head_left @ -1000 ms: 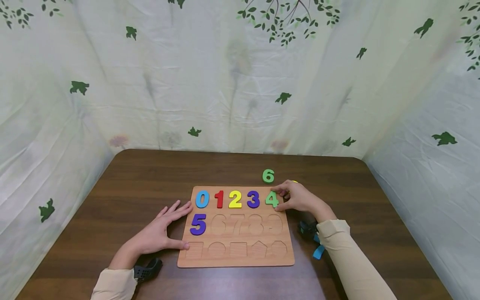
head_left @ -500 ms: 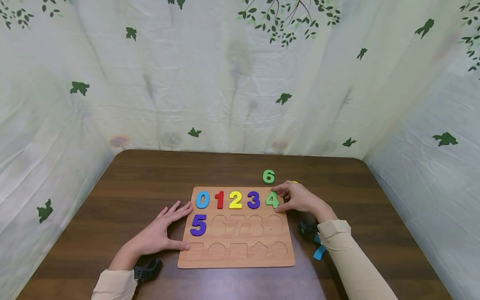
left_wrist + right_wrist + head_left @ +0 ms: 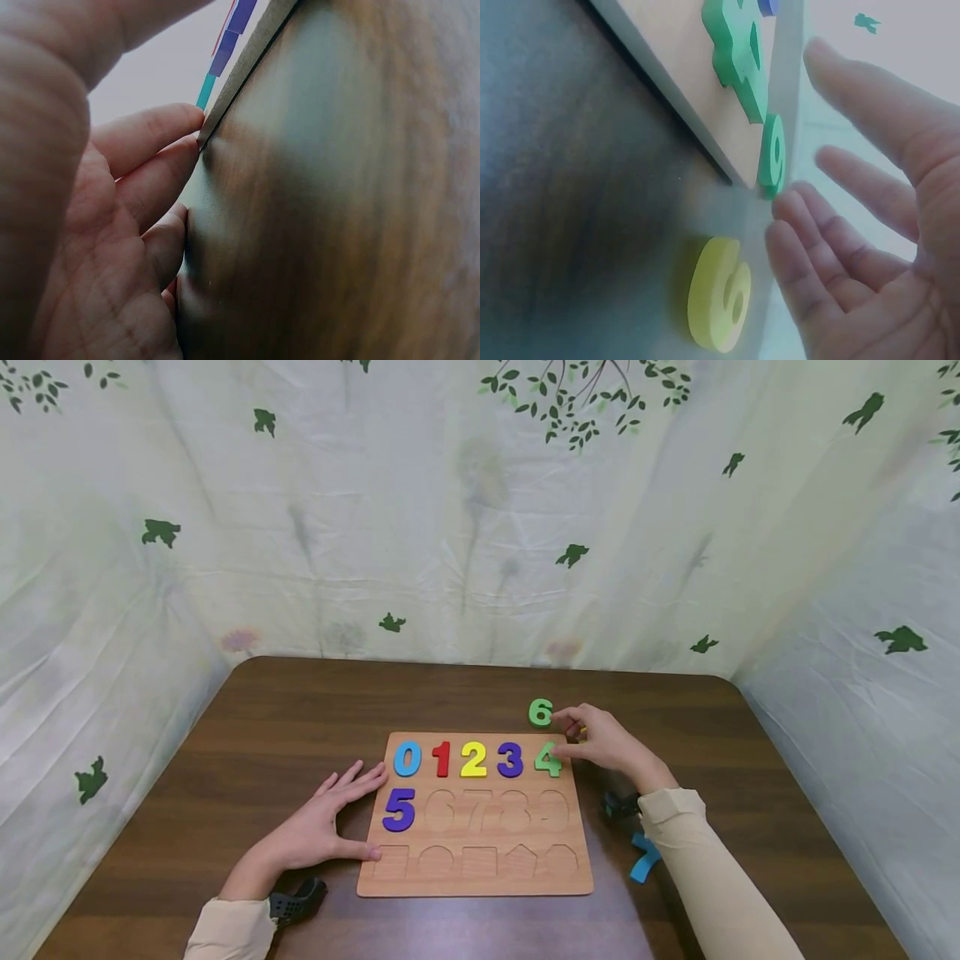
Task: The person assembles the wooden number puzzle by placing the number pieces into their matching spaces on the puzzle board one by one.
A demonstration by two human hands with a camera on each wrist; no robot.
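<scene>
A wooden number board (image 3: 450, 885) lies on the table, with a blue 0 (image 3: 407, 759), red 1 (image 3: 442, 759), yellow 2 (image 3: 473, 760), purple 3 (image 3: 510, 760) and green 4 (image 3: 547, 762) along its top row. Below the 0 is a purple 5 (image 3: 399, 811). My left hand (image 3: 326, 827) rests at the board's left edge, fingers spread and thumb on the lower corner area. Over the upper right corner hovers my right hand (image 3: 603, 743), apart from the 4 in the right wrist view, fingers loosely bent and holding nothing. A green 6 (image 3: 540, 712) lies just beyond the board.
A yellow numeral (image 3: 720, 296), a 6 or 9, lies beside the board under my right hand. Near the right forearm is a blue angular piece (image 3: 645, 858). Outlined recesses show in the board's lower two rows. A curtain (image 3: 465, 527) hangs behind the table.
My right hand has lifted away from the green 4 and moved slightly up and back toward the green 6. The left hand stays in place.
</scene>
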